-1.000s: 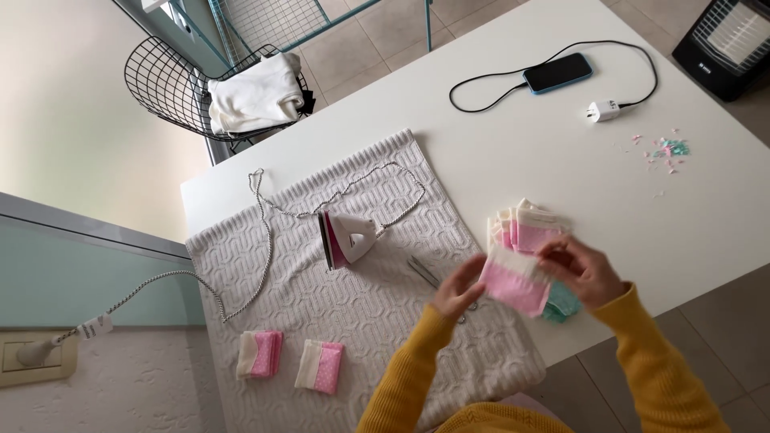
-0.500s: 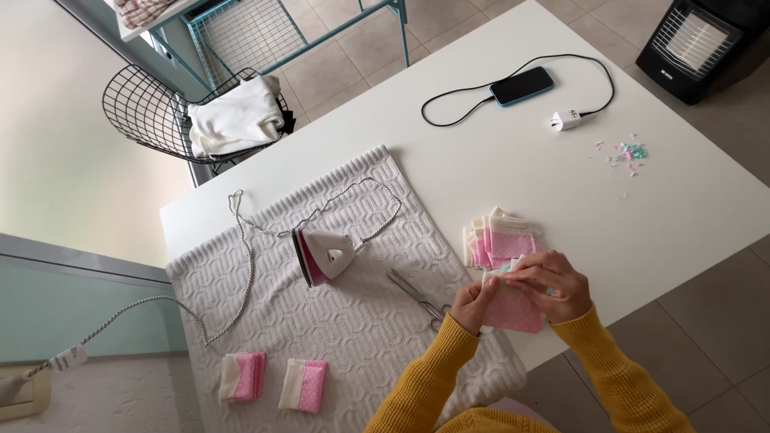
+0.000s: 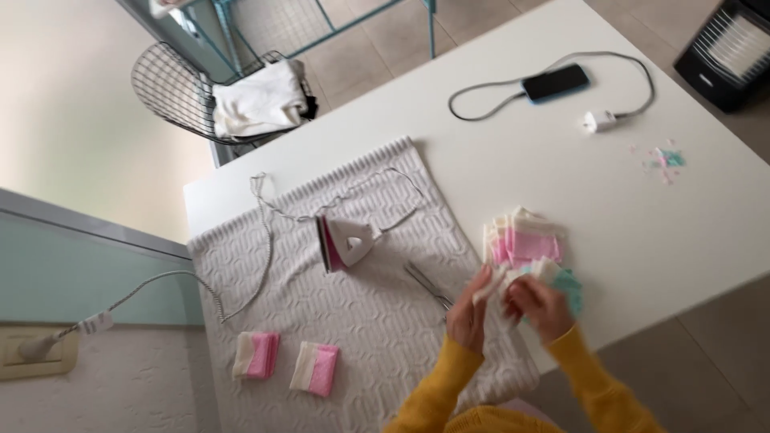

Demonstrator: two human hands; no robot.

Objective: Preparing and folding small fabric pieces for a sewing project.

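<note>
Both hands meet at the table's near edge: the left hand (image 3: 469, 314) and the right hand (image 3: 539, 306) are each pinched on a small pale cloth (image 3: 496, 282) held between them. Just beyond the right hand lies a stack (image 3: 525, 240) of pink and cream pieces, and scissors (image 3: 427, 285) lie just left of the left hand. Farther off to the left, an iron (image 3: 346, 242) stands on the mat (image 3: 361, 337).
</note>
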